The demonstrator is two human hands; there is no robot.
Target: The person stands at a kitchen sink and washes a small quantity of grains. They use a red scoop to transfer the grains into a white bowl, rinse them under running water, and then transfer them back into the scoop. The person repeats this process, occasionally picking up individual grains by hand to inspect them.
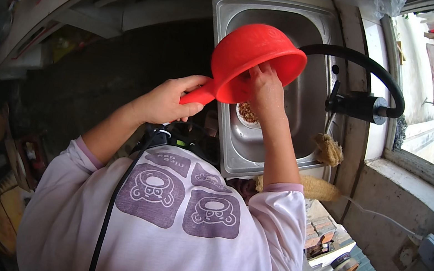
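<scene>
My left hand [173, 101] grips the handle of a red plastic dipper [256, 44], which is tilted over a stainless steel sink [225, 147] with its mouth towards me. The fingers of my right hand [267, 88] reach into the dipper's bowl; the wrist looks wet. The fingertips are partly hidden inside, so whether they hold anything does not show. Below the dipper, brown bits lie in a round white strainer or dish [248, 113] at the sink's near left part, partly covered by my right forearm and the dipper.
A black faucet [358, 106] with a curved black spout [359, 58] rises at the sink's right side, its end hidden behind the dipper. A piece of loofah [328, 149] sits by the sink's edge, and a longer loofah [320, 189] lies near my right elbow. A window stands at the right.
</scene>
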